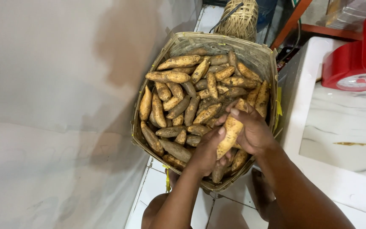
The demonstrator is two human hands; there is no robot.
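A large woven basket (178, 42) on the floor is full of several long, dirt-covered sweet potatoes (178, 101). Over its near right part, both my hands grip the same pale orange sweet potato (230, 135), held tilted above the heap. My left hand (206, 153) clasps its lower end from the left, and my right hand (255, 131) wraps its upper part from the right. My bare knees show below the basket.
A white wall (56, 106) runs along the left. A white marble-topped counter (344, 123) stands on the right with a red weighing scale (354, 68) on it. A smaller woven basket (238, 19) sits behind the big one. White floor tiles (217, 208) lie below.
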